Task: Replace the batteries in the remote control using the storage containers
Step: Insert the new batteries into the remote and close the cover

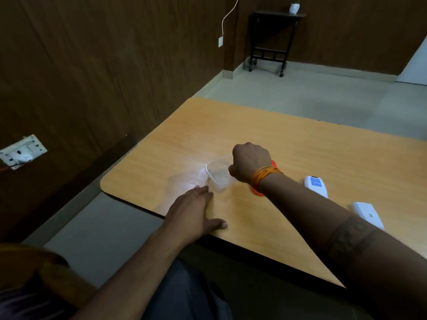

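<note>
A clear plastic container (217,175) stands on the wooden table (300,153) near its left end. My right hand (250,161) hovers over the container's right rim with fingers curled; what they hold is hidden. An orange lid or container (256,192) shows partly under my right wrist. My left hand (196,209) lies flat on the table just in front of the clear container, fingertips close to it. A white remote control (316,184) lies to the right, face up. A second white piece (367,213), perhaps the remote's back cover or another remote, lies nearer me.
The table's left edge and rounded corner (105,185) are close to the container. A dark wood-panelled wall with a socket plate (22,151) runs along the left. A black trolley (270,40) stands far back on the floor.
</note>
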Demonstrator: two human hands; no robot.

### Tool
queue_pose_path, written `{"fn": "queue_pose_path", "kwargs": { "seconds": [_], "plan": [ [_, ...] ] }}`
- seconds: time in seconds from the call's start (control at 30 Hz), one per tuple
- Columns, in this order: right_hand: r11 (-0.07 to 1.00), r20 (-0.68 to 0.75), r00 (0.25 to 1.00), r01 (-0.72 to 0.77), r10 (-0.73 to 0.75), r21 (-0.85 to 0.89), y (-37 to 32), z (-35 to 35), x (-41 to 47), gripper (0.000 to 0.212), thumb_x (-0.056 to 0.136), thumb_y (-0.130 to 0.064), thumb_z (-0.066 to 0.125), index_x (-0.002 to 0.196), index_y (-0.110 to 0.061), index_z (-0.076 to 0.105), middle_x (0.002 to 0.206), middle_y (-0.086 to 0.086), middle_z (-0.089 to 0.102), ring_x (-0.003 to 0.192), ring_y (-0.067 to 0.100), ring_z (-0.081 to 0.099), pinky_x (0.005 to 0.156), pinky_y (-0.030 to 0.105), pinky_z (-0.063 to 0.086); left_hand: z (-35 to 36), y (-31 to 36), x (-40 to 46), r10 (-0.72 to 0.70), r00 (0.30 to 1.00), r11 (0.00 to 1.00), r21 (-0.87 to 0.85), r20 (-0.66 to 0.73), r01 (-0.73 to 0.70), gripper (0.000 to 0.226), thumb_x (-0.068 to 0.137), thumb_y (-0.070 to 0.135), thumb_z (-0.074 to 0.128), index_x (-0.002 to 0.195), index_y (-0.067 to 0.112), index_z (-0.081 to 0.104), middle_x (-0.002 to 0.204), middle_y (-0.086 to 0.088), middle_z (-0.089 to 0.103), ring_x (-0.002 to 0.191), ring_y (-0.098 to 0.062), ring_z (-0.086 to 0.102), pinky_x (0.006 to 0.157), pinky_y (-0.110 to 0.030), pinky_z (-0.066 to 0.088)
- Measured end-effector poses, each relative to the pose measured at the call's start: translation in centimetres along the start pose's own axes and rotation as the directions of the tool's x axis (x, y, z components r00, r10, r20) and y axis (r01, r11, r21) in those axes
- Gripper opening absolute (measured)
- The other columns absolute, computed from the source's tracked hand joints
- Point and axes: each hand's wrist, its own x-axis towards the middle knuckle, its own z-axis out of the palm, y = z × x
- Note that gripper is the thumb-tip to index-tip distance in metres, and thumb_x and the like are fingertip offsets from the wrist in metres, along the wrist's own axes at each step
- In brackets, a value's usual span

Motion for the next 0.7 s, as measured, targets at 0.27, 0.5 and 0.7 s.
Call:
{"fn": "queue_pose_path", "kwargs": {
  "seconds": [0.27, 0.5, 0.7],
  "plan": [
    [0.998, 0.016, 0.998, -0.058, 0.057, 0.030, -1.1, 1.6, 0.9, 0.013, 0.086, -0.005, 0.061, 0.084, -0.013, 0.051, 0.091, 0.012, 0.061, 0.088, 0.037, 0.066, 0.066, 0.036, 0.045, 0.2, 0.1, 0.2, 0.007, 1.000, 0.999, 0.044, 0.002, -0.007, 0.089, 0.084, 0.069, 0.068, 0.155, 0.020, 0.044, 0.171, 0.000, 0.029, 0.158, -0.019, 0.022, 0.124, -0.035, 0.023],
    [0.856, -0.030, 0.992, -0.090, 0.122, 0.509, -0.1, 2.2, 0.6, 0.029, 0.076, -0.022, 0.073, 0.105, -0.019, 0.078, 0.089, 0.004, 0.076, 0.087, 0.027, 0.070, 0.074, 0.037, 0.060, 0.1, 0.2, 0.2, 0.021, 1.000, 0.998, 0.060, 0.016, -0.022, 0.090, 0.085, 0.070, 0.066, 0.155, 0.018, 0.043, 0.171, 0.000, 0.027, 0.158, -0.020, 0.022, 0.125, -0.035, 0.023],
    [0.577, -0.120, 0.971, -0.023, 0.209, 0.816, 2.2, 1.1, -4.2, 0.021, 0.079, -0.024, 0.073, 0.099, -0.028, 0.079, 0.068, -0.013, 0.075, 0.071, 0.003, 0.071, 0.072, 0.034, 0.063, 0.2, 1.4, -0.4, 0.055, 0.998, 0.988, 0.144, 0.040, -0.060, 0.076, 0.095, 0.061, 0.059, 0.155, 0.016, 0.043, 0.169, -0.004, 0.031, 0.154, -0.023, 0.028, 0.122, -0.038, 0.029]
  ]
}}
